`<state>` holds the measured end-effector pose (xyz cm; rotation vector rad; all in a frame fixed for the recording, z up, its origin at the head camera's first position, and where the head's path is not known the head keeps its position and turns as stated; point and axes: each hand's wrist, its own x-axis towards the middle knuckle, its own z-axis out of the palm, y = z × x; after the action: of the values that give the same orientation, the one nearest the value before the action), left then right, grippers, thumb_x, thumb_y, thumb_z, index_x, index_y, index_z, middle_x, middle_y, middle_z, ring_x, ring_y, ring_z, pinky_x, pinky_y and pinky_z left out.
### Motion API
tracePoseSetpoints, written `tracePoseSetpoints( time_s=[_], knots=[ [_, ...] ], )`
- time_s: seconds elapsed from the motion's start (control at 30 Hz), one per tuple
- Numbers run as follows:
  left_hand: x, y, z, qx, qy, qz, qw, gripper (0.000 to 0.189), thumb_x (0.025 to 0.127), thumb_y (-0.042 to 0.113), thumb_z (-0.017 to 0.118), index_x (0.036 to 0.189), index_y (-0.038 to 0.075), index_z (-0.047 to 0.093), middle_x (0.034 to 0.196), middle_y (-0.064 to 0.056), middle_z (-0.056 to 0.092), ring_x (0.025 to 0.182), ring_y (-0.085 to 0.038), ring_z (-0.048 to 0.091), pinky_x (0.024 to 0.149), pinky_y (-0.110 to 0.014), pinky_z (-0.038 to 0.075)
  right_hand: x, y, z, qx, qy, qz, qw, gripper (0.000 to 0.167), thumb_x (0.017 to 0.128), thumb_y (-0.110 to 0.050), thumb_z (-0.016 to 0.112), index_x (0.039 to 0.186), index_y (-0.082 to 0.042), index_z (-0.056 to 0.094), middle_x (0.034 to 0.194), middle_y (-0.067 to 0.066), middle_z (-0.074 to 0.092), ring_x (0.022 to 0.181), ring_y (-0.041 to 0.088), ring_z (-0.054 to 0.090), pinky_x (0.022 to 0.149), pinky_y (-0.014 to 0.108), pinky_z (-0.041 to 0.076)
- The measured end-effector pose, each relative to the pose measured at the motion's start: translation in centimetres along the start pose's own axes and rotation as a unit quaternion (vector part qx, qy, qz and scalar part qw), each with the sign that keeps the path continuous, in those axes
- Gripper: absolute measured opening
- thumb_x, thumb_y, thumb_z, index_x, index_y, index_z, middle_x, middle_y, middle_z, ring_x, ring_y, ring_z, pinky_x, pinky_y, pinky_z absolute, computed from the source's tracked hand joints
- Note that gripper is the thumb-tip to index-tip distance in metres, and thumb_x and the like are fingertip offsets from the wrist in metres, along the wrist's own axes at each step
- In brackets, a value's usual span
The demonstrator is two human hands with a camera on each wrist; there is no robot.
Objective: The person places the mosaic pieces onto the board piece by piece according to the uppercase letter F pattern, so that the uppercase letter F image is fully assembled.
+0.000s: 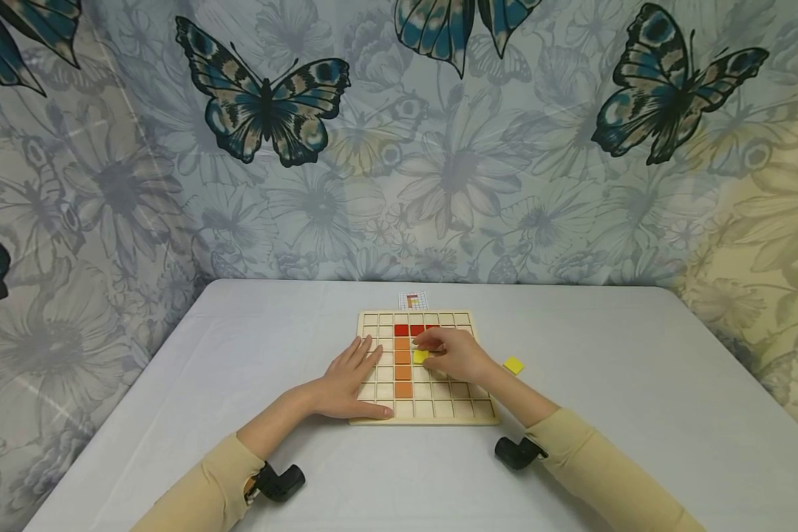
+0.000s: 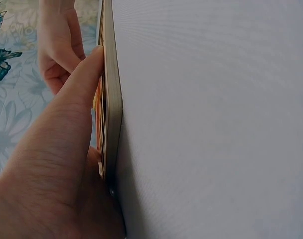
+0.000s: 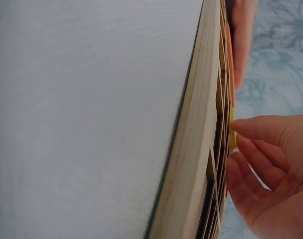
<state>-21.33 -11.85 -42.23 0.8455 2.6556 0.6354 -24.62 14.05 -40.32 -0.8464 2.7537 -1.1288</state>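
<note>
A wooden grid board point(image 1: 445, 411) lies on the table. My left hand point(image 1: 349, 380) rests flat on the board's left side, fingers spread and thumb along its front edge. Near the middle, my right hand point(image 1: 457, 356) pinches a yellow square tile point(image 1: 420, 357) between thumb and fingers, beside a column of orange tiles point(image 1: 403, 373). Red tiles point(image 1: 402, 330) form a row above that column, partly covered by the right hand. In the right wrist view the yellow tile point(image 3: 233, 139) is at the board's surface, the thumb tip against it.
Off the board's right side lies another yellow tile point(image 1: 513, 366), close to the right forearm. Behind the board is a small card point(image 1: 413, 301) printed with a coloured grid pattern. The white table point(image 1: 273, 318) reaches back to a butterfly-patterned cloth point(image 1: 372, 222).
</note>
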Motion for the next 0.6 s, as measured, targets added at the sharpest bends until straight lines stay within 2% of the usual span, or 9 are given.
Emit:
tracePoseSetpoints(
  time_s=[0.27, 0.6],
  knots=[
    [0.0, 0.0, 0.0, 0.0, 0.002, 0.001, 1.0, 0.109, 0.082, 0.065, 0.064, 0.157, 0.008, 0.009, 0.162, -0.015, -0.008, 0.147, -0.031, -0.014, 0.115, -0.056, 0.004, -0.2, -0.1, -0.1, 0.012, -0.005, 0.01, 0.9999, 0.027, 0.084, -0.001, 0.072, 0.11, -0.004, 0.07, 0.104, 0.003, 0.07, 0.095, 0.022, 0.061, 0.083, 0.035, 0.052],
    [0.0, 0.0, 0.0, -0.001, 0.001, 0.001, 1.0, 0.109, 0.083, 0.064, 0.064, 0.157, 0.008, 0.009, 0.162, -0.015, -0.009, 0.147, -0.031, -0.015, 0.115, -0.056, 0.004, -1.3, 0.3, -0.7, 0.018, 0.022, 0.033, 0.9991, 0.019, 0.088, -0.007, 0.07, 0.107, -0.006, 0.072, 0.101, 0.0, 0.07, 0.092, 0.017, 0.062, 0.084, 0.034, 0.053]
  ],
)
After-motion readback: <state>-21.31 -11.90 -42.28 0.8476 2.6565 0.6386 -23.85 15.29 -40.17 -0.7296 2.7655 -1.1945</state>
